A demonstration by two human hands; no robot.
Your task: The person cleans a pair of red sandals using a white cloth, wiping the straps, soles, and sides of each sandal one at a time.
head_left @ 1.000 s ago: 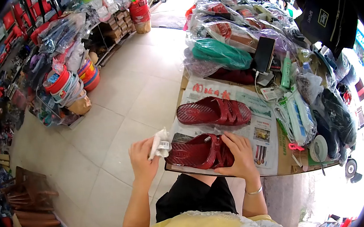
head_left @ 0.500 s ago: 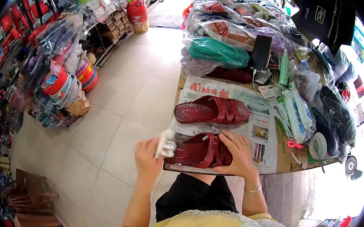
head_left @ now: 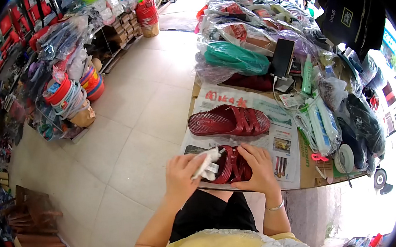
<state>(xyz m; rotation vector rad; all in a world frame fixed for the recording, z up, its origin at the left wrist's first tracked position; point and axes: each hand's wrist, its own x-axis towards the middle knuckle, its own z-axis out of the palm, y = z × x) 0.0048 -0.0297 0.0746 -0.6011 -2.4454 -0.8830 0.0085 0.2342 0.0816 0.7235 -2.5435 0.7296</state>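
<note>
At the table's front edge lies a dark red sandal [head_left: 234, 165], its strap end under my right hand [head_left: 255, 168]. The thumb and fingers of that hand wrap round the toe end. My left hand [head_left: 184, 175] is closed on a crumpled white cloth [head_left: 208, 164], which is over the sandal's heel end and hides much of the footbed. Whether the cloth presses on the sandal is hard to see. A matching red sandal [head_left: 228, 120] rests just beyond, untouched. Both sandals are on a spread newspaper [head_left: 285, 162].
Behind the newspaper are plastic-wrapped goods [head_left: 236, 55] and a black phone [head_left: 282, 56] with a white cable. To the right stand a green tube [head_left: 307, 75], bagged items and a white cup [head_left: 344, 158]. Stacked buckets [head_left: 58, 91] stand across the tiled floor [head_left: 133, 144].
My left hand has moved right with the cloth, from beyond the sandal's heel end to over its footbed. My right hand stays on the strap end.
</note>
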